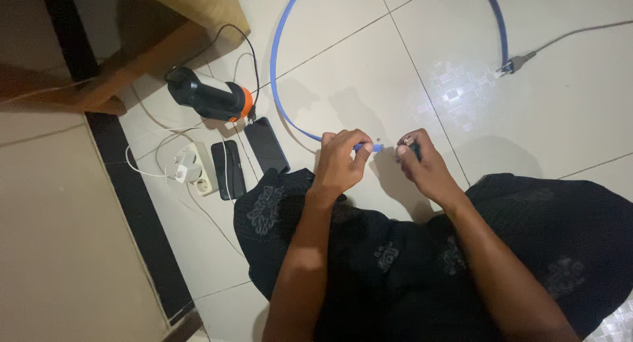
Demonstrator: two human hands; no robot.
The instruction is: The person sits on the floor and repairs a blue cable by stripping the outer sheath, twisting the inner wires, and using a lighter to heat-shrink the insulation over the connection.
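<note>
Both hands [339, 160] [422, 164] on blue cable's [283, 111] end.

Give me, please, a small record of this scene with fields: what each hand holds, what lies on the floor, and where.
left hand: pinches the near end of the blue cable
right hand: holds a small dark tool, apart from the cable end
cable run: loops away over the tiled floor to a plug at its far end
left of the hands: two dark phones, a white power strip, a black and orange flashlight
top left: wooden furniture
lap: dark patterned cloth
</note>
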